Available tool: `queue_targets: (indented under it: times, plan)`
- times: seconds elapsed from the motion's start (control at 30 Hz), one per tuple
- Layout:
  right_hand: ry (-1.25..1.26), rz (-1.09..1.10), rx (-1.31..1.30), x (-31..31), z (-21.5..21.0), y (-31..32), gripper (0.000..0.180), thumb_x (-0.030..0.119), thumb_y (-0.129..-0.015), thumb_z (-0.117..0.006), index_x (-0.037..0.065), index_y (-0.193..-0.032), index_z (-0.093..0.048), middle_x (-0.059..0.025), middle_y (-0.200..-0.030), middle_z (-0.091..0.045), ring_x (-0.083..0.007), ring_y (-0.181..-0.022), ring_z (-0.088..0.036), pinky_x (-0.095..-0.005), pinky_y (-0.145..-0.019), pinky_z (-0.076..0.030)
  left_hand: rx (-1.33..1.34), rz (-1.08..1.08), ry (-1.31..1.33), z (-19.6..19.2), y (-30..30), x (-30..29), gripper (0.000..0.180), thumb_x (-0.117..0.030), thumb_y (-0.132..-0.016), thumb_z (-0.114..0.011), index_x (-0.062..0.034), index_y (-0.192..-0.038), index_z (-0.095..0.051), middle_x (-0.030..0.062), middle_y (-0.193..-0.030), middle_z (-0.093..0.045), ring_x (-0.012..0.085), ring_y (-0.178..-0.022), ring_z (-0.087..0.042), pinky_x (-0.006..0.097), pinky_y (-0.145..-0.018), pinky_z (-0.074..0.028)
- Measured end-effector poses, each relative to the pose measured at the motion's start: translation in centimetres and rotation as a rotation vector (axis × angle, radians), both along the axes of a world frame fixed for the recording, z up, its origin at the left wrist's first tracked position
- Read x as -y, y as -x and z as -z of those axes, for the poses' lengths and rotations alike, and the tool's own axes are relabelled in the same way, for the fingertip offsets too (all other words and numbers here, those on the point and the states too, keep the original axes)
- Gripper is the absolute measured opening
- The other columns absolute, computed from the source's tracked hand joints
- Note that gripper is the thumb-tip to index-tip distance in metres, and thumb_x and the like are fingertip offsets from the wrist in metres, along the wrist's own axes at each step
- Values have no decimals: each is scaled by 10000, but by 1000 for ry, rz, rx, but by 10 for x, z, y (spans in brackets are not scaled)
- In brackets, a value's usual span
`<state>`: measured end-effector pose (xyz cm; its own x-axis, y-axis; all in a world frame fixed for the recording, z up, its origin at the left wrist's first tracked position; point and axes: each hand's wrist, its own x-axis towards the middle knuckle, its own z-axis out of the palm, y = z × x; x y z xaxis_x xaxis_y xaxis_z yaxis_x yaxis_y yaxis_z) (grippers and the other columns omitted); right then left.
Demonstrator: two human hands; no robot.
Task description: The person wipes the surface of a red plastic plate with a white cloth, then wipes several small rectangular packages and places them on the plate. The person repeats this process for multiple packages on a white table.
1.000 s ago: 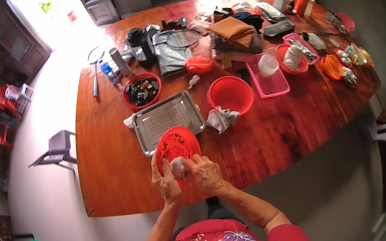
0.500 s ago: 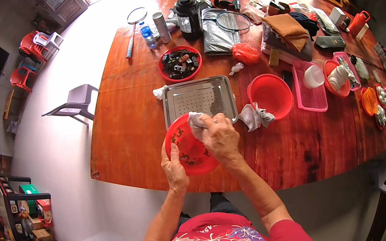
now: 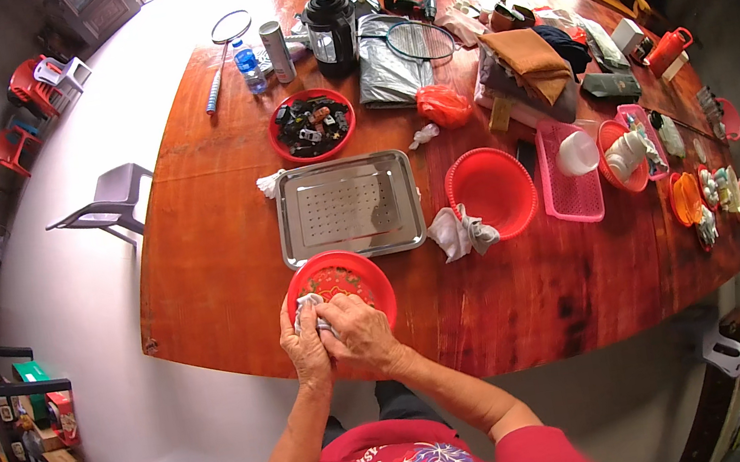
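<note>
Close in front of me, a round red plastic basin [image 3: 368, 291] with a green leafy print inside is tilted toward me at the table's near edge. My left hand [image 3: 307, 345] grips its left rim. Bunched in my right hand [image 3: 359, 331] is a pale grey cloth [image 3: 310, 316], pressed against the basin's left inner side, right beside the left hand. The right fingers are closed round the cloth and hide part of it. Just beyond the basin lies a rectangular steel tray [image 3: 309, 241] with a perforated bottom.
Behind the tray stands a red bowl [image 3: 277, 145] of small dark items. To its right are an empty red basin [image 3: 491, 188] with a crumpled cloth [image 3: 460, 234] against it, and a pink basket [image 3: 575, 198]. A black thermos jug [image 3: 331, 34] and a water bottle [image 3: 248, 68] stand farther back.
The right hand has swept the cloth from the basin's upper right rim down to its left side, next to the left hand. The basin has come nearer to me, off the tray's edge.
</note>
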<state>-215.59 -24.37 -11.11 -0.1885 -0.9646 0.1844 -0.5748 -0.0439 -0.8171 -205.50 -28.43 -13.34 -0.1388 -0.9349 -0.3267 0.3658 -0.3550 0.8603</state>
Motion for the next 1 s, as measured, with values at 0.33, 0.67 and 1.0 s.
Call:
queue_targets:
  times: [0.33,0.67,1.0]
  plan:
    - [150,-158,47,-10,57,31,397,119,-773,-562,41,-1163,-552,-138,-1135,-569,-315,-1058,-508,-397,-927,-380,286,-94,148,29,15,1,366,-21,-849,-635,-2,-1200,-531,53,-1052,-620,118,-958,-578,262,-835,-481]
    - [21,503,-523,-3,309,224,635,-41,-598,-461,-23,-1233,-482,-204,-1242,-494,-383,-1224,-396,-445,-1080,-255,681,-256,283,63,-69,-7,461,-13,-783,-693,-33,-1218,-541,56,-1037,-631,119,-936,-577,289,-827,-498]
    - [-241,413,-670,-6,158,120,357,357,-828,-599,86,-1061,-596,-74,-836,-622,-216,-720,-601,-339,-594,-483,755,-568,314,46,-155,-21,494,-79,-812,-675,-106,-1278,-513,49,-1020,-654,96,-913,-576,268,-802,-491]
